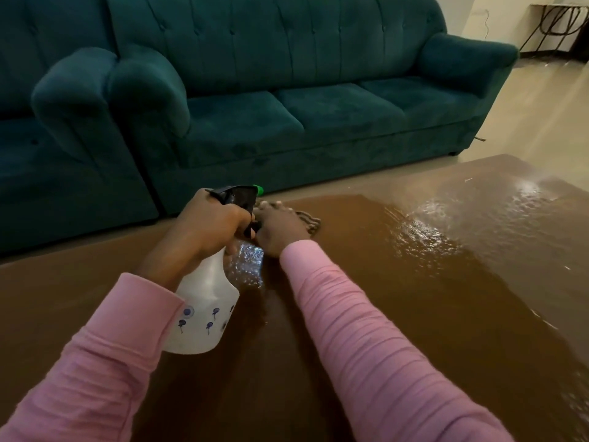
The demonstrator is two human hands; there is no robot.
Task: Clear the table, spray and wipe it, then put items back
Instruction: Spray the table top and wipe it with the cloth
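Note:
My left hand (210,223) grips the neck and black trigger of a white spray bottle (204,304) with small blue prints and a green nozzle tip, held tilted above the brown wooden table (398,298). Just to its right, my right hand (280,229) lies flat on a brownish cloth (310,221), pressing it onto the table near the far edge. Most of the cloth is hidden under the hand. Wet, shiny patches show on the table between the hands and toward the right.
A teal three-seat sofa (302,106) stands beyond the table, with a matching armchair (63,122) at the left. Beige floor runs between sofa and table. A dark metal-legged stand (561,23) is at the far right corner.

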